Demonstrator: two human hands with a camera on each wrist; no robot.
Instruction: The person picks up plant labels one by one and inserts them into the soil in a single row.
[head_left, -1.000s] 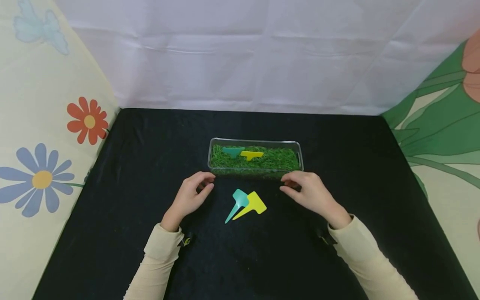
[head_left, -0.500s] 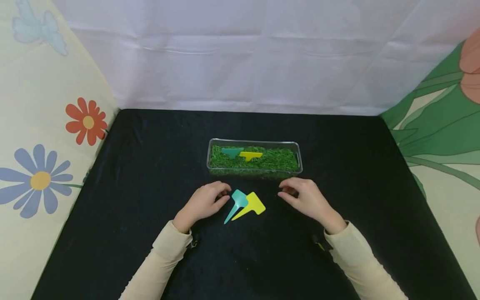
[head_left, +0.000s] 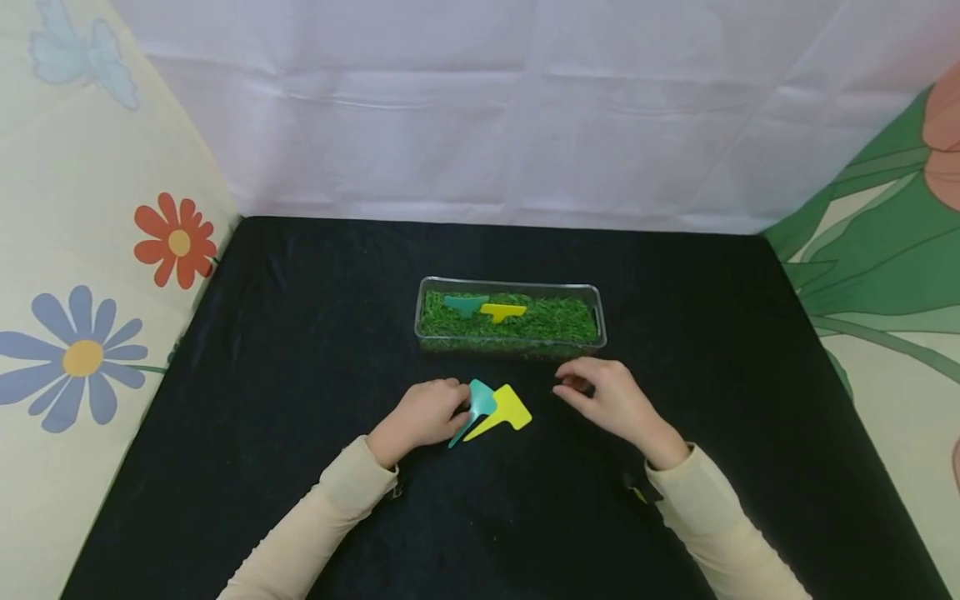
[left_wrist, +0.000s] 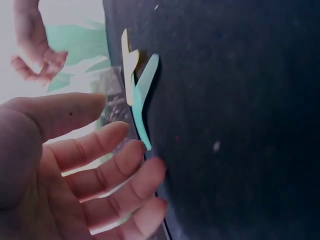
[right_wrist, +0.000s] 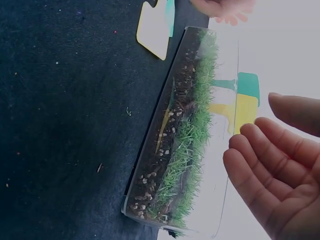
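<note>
A teal T-shaped plant label (head_left: pixel 476 406) lies flat on the black counter (head_left: pixel 300 333), touching the left grip (head_left: pixel 420 414). A yellow label (head_left: pixel 504 410) lies just beyond it, partly overlapped.

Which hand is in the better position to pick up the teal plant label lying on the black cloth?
Probably the left hand. Its fingertips are right at the teal plant label, which partly overlaps the yellow plant label. The right hand holds nothing and hovers beyond the yellow one, near the grass tray.
</note>
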